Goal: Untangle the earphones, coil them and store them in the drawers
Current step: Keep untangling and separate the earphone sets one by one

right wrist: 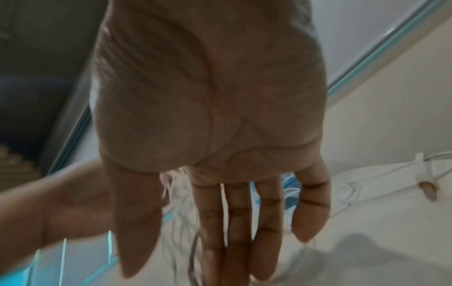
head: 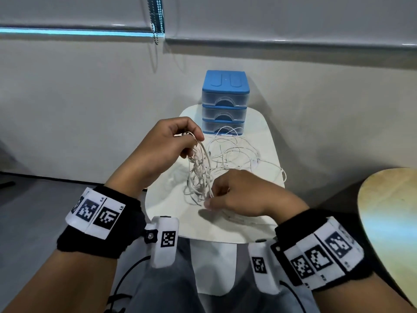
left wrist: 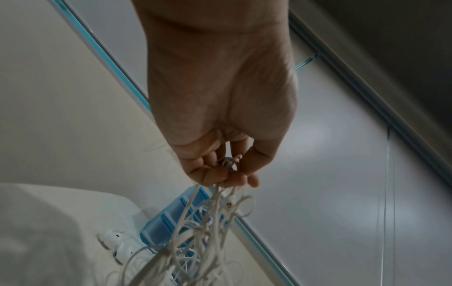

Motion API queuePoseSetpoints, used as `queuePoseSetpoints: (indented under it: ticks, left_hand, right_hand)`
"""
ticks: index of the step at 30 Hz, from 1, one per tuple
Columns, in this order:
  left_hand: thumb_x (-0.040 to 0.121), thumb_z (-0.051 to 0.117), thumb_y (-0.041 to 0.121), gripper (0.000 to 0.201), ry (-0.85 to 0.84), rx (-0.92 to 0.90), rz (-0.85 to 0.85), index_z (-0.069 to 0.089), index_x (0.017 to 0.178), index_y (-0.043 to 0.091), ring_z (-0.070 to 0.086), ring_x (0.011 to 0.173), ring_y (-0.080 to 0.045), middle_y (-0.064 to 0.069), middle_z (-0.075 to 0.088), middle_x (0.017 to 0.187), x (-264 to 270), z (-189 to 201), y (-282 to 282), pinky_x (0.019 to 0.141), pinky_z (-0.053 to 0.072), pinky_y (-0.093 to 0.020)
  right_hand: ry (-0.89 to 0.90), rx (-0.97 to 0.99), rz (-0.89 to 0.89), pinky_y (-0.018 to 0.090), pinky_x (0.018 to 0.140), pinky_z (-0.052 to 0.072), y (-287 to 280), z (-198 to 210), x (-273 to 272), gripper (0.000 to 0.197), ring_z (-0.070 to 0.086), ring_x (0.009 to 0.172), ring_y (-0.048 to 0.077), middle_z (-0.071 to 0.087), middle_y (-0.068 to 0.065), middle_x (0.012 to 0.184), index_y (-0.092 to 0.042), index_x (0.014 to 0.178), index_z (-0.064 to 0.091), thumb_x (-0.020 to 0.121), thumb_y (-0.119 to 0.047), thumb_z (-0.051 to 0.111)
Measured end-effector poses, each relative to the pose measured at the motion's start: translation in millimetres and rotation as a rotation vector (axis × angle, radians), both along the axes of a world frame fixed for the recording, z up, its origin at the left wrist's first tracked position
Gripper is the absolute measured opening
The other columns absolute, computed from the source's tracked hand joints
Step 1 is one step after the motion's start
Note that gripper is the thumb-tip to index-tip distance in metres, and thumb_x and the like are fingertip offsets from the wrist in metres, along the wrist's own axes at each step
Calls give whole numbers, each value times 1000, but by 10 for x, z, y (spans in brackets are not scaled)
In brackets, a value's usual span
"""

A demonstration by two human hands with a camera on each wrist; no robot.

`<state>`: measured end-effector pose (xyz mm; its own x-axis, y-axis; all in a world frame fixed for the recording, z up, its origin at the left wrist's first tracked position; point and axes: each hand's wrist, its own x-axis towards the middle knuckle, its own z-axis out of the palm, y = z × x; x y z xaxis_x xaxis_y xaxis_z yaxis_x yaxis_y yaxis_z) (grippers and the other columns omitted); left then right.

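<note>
A tangle of white earphone cables (head: 199,177) hangs over the small white table (head: 171,213). My left hand (head: 191,143) grips its top, the strands bunched between curled fingers and thumb (left wrist: 227,174). More loose cable (head: 234,152) lies spread on the table in front of the drawers. My right hand (head: 212,197) is low at the bottom of the hanging tangle, its fingers straight (right wrist: 232,222) and among the strands (right wrist: 178,193), holding nothing that I can make out. The blue three-drawer unit (head: 225,102) stands at the table's far end, all drawers closed. Two earbuds (left wrist: 115,241) lie on the table by the drawer unit (left wrist: 168,222).
A round wooden tabletop (head: 388,222) is close on the right. A grey wall rises right behind the drawers, with a bead chain (head: 155,19) hanging from the blinds. A cable end (right wrist: 425,185) lies on the table at my right. The floor drops off left of the table.
</note>
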<state>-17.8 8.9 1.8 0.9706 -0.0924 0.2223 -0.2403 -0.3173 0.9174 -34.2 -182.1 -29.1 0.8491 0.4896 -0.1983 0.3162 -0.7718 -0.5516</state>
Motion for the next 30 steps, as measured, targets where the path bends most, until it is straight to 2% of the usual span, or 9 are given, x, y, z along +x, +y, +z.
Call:
queuePoseSetpoints:
  ticks: [6,9,12,16,18,21,23,27,30]
  left_hand:
    - [86,45,-11,40,29,-70,12,71,75,18,56,63,-14,-2,62,74,8,-33,38,64,41,-29]
    - [84,43,-12,45,34,-74,44,71,72,20,55,63,-14,0,62,73,13,-41,30,63,41,-28]
    - [87,45,-9,40,69,-28,76,70,76,20,57,60,-11,2,63,75,31,-79,-39,61,41,-27]
    - [92,56,13,20,49,416,245,64,102,29,66,76,-16,1,51,115,88,-196,-64,77,50,-34]
    - [93,58,25,22,66,644,334,56,115,32,64,80,-24,3,38,125,73,-198,-59,82,49,-37]
    - [95,59,32,26,10,720,343,54,120,30,63,82,-27,2,37,127,68,-110,-87,80,47,-36]
    - [94,62,28,27,-48,695,224,56,120,31,63,92,-24,3,42,125,107,-67,-139,85,49,-37]
    - [89,65,10,46,-77,795,-265,57,130,31,52,118,-16,9,52,127,188,-80,-434,97,41,-31]
    - [88,63,8,44,-51,1040,-490,55,126,29,46,99,-13,13,50,104,284,-132,-630,82,37,-27]
  right_hand:
    - [-94,-22,-42,35,57,44,73,-148,19,38,47,57,21,55,1,57,-11,56,51,84,-25,73]
    - [-101,80,-162,39,67,57,-68,-111,55,24,67,66,24,72,6,69,-7,69,66,91,-17,63]
    - [-134,143,-259,28,58,49,-226,-70,51,22,63,61,19,69,-1,67,-8,82,72,96,-15,56]
    - [-242,161,-338,27,52,32,-408,29,24,25,42,54,8,53,-23,46,-12,84,73,100,-19,54]
    - [-267,197,-347,29,52,31,-470,75,12,22,40,54,12,53,-12,49,-11,83,72,97,-21,58]
    - [-307,222,-336,29,55,35,-504,111,-12,19,46,58,12,55,-2,58,-15,78,69,93,-24,62]
    - [-305,246,-338,25,53,33,-503,123,-17,21,49,57,8,56,-8,55,-18,77,71,94,-24,60]
    - [-309,293,-358,20,48,26,-507,141,-23,23,48,49,3,51,-18,46,-20,79,73,96,-21,58]
    - [-357,284,-357,17,48,31,-535,163,-49,21,50,50,3,53,-21,47,-18,77,72,95,-19,61]
